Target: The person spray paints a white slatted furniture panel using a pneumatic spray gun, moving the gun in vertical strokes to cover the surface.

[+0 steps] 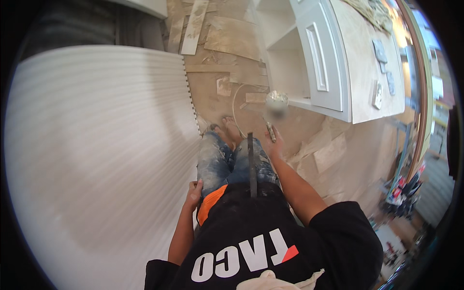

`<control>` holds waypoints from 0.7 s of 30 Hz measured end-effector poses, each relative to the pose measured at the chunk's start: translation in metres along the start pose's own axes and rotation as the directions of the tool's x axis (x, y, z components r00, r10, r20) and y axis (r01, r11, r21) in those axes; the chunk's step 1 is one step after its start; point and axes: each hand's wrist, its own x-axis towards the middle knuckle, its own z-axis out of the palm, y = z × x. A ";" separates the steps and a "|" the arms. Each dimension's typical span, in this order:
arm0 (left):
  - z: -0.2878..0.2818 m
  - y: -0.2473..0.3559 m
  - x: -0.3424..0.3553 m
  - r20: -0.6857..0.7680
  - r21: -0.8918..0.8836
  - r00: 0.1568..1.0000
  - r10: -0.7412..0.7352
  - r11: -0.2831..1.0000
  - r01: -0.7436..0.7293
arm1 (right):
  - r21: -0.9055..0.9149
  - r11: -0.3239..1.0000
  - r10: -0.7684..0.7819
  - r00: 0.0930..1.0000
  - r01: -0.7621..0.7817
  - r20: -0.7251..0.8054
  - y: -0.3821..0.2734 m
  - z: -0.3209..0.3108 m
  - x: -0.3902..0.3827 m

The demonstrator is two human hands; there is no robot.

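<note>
- While the left hand (pixel 194 195) is held low beside the jeans (pixel 212 159), its fingers are loosely curled; whether anything is gripped there cannot be told.
- Across the right thigh, a dark strip (pixel 251 162) is seen, projecting forward from the waist.
- By the right hand (pixel 275 142), with fingers wrapped around its handle, a tool (pixel 277 100) with a rounded, white-smeared head is held out ahead of the knees.
- The step in hand is judged to be the readying or carrying of this tool, since contact of its head with any surface cannot be made out. For the next move, a steady wrist and a level head seem to be called for.
- The left side is taken up by a ridged white panel (pixel 96 145), by which room is narrowed.
- Near the bare feet (pixel 227 128), footing could be hampered by a thin pale cord (pixel 234 104) and, farther on, loose boards (pixel 232 38).
- To the right, reach is limited by a white cabinet (pixel 316 53); on its dusty worktop (pixel 360 99), grey pieces (pixel 379 50), a pale block (pixel 377 94) and a cloth (pixel 369 13) are spread.
</note>
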 end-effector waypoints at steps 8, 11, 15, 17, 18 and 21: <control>-0.043 0.106 0.087 0.189 0.643 0.982 -0.003 0.756 -0.121 | 0.082 0.974 0.228 0.925 -0.213 -0.304 0.032 0.051 -0.019; -0.038 0.117 0.156 0.272 0.747 0.962 0.035 0.622 -0.234 | 0.054 0.946 0.317 0.881 -0.319 -0.352 0.036 0.078 0.004; -0.005 0.118 0.218 0.232 0.910 0.972 -0.018 0.357 -0.211 | 0.196 0.906 0.424 0.803 -0.376 -0.418 0.041 0.123 0.041; 0.016 0.129 0.213 0.178 0.963 0.984 -0.013 0.207 -0.171 | 0.259 0.886 0.463 0.761 -0.384 -0.455 0.054 0.146 0.059; 0.020 0.135 0.204 0.152 0.980 0.988 -0.004 0.131 -0.150 | 0.259 0.883 0.468 0.749 -0.390 -0.469 0.054 0.151 0.063; 0.021 0.142 0.196 0.147 0.987 0.988 0.052 0.058 -0.150 | 0.239 0.900 0.436 0.742 -0.364 -0.510 0.047 0.164 0.073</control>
